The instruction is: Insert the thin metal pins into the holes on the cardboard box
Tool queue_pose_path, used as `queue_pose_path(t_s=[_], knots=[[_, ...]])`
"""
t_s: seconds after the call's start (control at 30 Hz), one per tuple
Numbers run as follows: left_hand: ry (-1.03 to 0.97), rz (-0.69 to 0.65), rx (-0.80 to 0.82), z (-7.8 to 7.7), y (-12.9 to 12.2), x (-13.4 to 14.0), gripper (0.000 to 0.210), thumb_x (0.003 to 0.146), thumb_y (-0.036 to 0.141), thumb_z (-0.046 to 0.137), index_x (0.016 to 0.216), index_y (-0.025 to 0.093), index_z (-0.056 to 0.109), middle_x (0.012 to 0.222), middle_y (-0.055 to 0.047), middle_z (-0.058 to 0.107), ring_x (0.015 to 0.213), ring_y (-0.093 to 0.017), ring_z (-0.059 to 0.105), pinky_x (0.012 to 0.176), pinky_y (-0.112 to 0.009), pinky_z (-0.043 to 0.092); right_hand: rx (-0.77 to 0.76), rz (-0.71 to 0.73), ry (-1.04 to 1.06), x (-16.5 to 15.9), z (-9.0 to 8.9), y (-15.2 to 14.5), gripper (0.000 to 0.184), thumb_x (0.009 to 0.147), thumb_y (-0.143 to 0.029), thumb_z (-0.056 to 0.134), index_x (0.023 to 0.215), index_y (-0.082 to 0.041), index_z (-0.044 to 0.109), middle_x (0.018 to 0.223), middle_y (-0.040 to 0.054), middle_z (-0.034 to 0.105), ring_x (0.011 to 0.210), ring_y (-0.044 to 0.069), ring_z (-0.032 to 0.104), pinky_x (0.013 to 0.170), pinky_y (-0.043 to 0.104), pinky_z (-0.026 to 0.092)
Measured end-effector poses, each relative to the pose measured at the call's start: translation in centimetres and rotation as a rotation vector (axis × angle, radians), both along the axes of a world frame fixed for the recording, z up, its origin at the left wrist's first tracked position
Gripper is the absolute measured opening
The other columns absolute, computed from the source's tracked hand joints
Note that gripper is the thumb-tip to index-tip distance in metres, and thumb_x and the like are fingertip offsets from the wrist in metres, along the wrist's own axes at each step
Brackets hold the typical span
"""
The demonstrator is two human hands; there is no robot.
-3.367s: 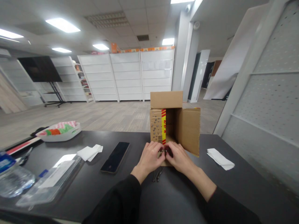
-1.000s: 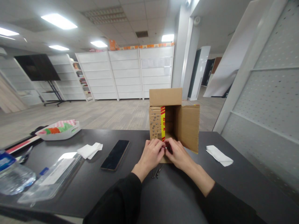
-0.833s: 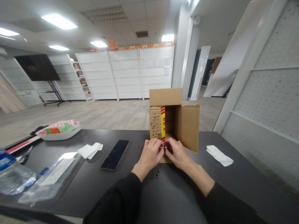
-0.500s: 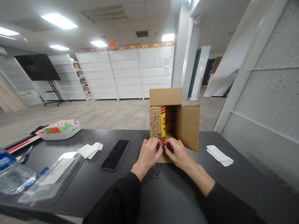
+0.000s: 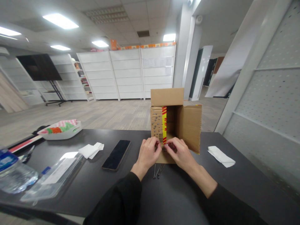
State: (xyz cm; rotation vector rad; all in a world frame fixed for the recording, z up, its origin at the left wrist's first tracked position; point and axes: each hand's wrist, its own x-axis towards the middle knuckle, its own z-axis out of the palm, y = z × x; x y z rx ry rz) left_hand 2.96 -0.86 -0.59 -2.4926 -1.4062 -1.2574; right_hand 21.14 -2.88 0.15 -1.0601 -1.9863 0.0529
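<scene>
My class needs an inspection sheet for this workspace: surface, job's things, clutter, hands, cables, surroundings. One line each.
Surface: dark table, with the box standing on it.
Job's things: cardboard box, open side facing the person; thin metal rods, perhaps nails, in front.
Clutter: phone, folded tissue, plastic case, bottle and basket at left; second tissue at right.
Hands: right hand pinches a small pale piece; left hand nearby, grip unclear.
Cables: nothing seen.
Surroundings: white shelves, screen on a stand, speckled panel at right.
</scene>
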Motion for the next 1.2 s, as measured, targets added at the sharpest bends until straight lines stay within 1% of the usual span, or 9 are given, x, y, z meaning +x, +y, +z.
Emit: queue_pose_path(t_s=[0.17,0.33,0.5,0.7,0.83,1.03,1.2], knots=[[-0.016,0.018,-0.007,0.1,0.1,-0.1,0.004,0.088,0.016,0.054,0.087,0.020,0.054,0.085,-0.001,0.068,0.077,-0.016,0.062,0.076,-0.032,0.036,0.000,0.034,0.019,-0.2,0.1,-0.2,0.010,0.097,-0.027,0.055,0.092,-0.020,0.060,0.085,0.0045,0.066,0.080,0.020,0.061,0.074,0.032,0.040],[-0.022,0.028,-0.010,0.2,0.1,-0.4,0.005,0.087,0.016,0.054,0.087,0.021,0.054,0.083,-0.001,0.067,0.076,-0.016,0.061,0.075,-0.032,0.037,-0.033,0.168,0.025,-0.7,0.6,-1.0,0.008,0.097,-0.023,0.055,0.096,-0.020,0.062,0.090,0.0050,0.068,0.083,0.019,0.062,0.077,0.031,0.043],[-0.040,0.037,0.001,0.3,0.1,-0.6,0.005,0.087,0.015,0.052,0.087,0.020,0.053,0.081,0.000,0.066,0.074,-0.016,0.061,0.075,-0.032,0.037,-0.122,0.296,-0.069,-0.9,1.2,-1.9,0.006,0.095,-0.017,0.058,0.095,-0.020,0.064,0.089,0.0043,0.069,0.085,0.019,0.061,0.078,0.031,0.043],[-0.071,0.058,-0.012,0.2,0.3,-0.9,0.005,0.087,0.016,0.052,0.086,0.021,0.053,0.080,0.001,0.065,0.075,-0.016,0.061,0.075,-0.032,0.037,-0.269,0.345,-0.258,-0.8,1.8,-2.7,0.003,0.093,-0.022,0.063,0.093,-0.021,0.065,0.091,0.0033,0.068,0.087,0.019,0.061,0.084,0.034,0.042],[-0.069,0.051,-0.006,0.2,0.3,-1.0,0.006,0.086,0.015,0.052,0.086,0.021,0.053,0.080,0.001,0.065,0.075,-0.015,0.061,0.075,-0.031,0.037,-0.374,0.397,-0.285,-0.9,2.2,-3.1,0.002,0.090,-0.019,0.065,0.092,-0.021,0.066,0.093,0.0023,0.067,0.093,0.019,0.061,0.088,0.033,0.042],[-0.063,0.060,-0.020,0.2,0.3,-0.9,0.006,0.087,0.015,0.052,0.086,0.021,0.052,0.081,0.000,0.065,0.075,-0.015,0.061,0.075,-0.032,0.037,-0.538,0.409,-0.294,-1.2,2.0,-3.3,0.005,0.085,-0.017,0.069,0.087,-0.020,0.067,0.080,-0.0008,0.063,0.077,0.015,0.057,0.074,0.026,0.042],[-0.061,0.060,-0.015,0.3,0.2,-0.8,0.006,0.087,0.015,0.051,0.086,0.021,0.052,0.080,0.001,0.065,0.076,-0.016,0.062,0.076,-0.032,0.037,-0.607,0.425,-0.296,-1.5,1.7,-3.6,0.014,0.078,-0.009,0.068,0.086,-0.021,0.068,0.079,-0.0015,0.061,0.074,0.013,0.055,0.067,0.023,0.040]])
